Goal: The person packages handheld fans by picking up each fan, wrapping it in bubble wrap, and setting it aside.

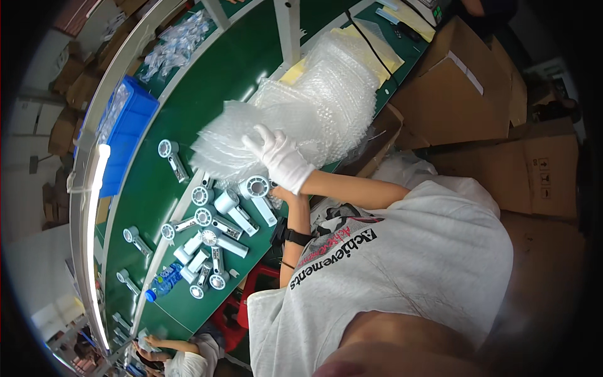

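The green tabletop [176,311] carries loose items close to its near edge; a stray forearm could push one off. The bubble-wrap stack [345,88] lies fanned out in overlapping sheets at the upper middle. Clinging film may cause several layers to pull away together or slide toward the cluster of handheld fans [212,240]. Those units lie crowded at odd angles; a knock may scuff their housings. The right hand [279,160], in a white glove, is over the stack's near part with fingers spread; glove fabric may slip on smooth film. The left hand [282,192] is mostly hidden behind the glove; its grip cannot be determined. The nearest handheld fan [259,196] is just beside it; if unsupported, it may drop. The plastic bottle [164,281] lies beside the cluster; a loose cap could wet the fans.
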{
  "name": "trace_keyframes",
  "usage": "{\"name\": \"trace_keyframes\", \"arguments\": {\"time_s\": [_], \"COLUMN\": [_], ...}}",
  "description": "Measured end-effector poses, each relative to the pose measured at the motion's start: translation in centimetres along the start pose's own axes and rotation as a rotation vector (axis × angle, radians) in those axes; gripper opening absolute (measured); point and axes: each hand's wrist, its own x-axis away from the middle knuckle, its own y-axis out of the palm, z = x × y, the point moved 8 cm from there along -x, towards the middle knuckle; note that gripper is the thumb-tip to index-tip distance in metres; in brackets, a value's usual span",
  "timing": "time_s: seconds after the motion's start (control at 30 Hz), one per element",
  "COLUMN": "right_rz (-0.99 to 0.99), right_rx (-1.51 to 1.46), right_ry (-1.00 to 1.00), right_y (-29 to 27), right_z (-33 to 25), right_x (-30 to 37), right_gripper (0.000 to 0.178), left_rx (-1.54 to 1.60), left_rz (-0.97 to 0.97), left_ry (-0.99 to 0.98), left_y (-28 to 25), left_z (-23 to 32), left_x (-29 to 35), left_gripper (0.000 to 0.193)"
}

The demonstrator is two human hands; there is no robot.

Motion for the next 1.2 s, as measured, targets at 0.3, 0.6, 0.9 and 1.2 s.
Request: {"name": "trace_keyframes", "arguments": {"time_s": [0.3,0.6,0.9,1.2], "right_rz": [-0.171,-0.537,-0.355,-0.253], "right_rx": [0.092,-0.819,-0.114,0.039], "right_ry": [0.186,0.252,0.148,-0.059], "right_y": [8.9,6.7,4.0,6.8], "right_z": [5.5,4.9,9.0,4.4], "right_x": [2.1,2.0,2.5,2.7], "right_gripper": [0.061,0.069,0.057,0.058], "left_rx": [-0.954,-1.427,-1.255,-1.087], "left_rz": [0.265,0.266,0.088,0.209], "left_ry": [0.402,0.200,0.054,0.212], "left_y": [0.1,-1.2,2.8,1.6], "left_z": [8.1,12.3,6.9,4.2], "left_x": [6.4,-10.0,-10.8,-9.1], "left_gripper": [0.050,0.061,0.042,0.039]}}
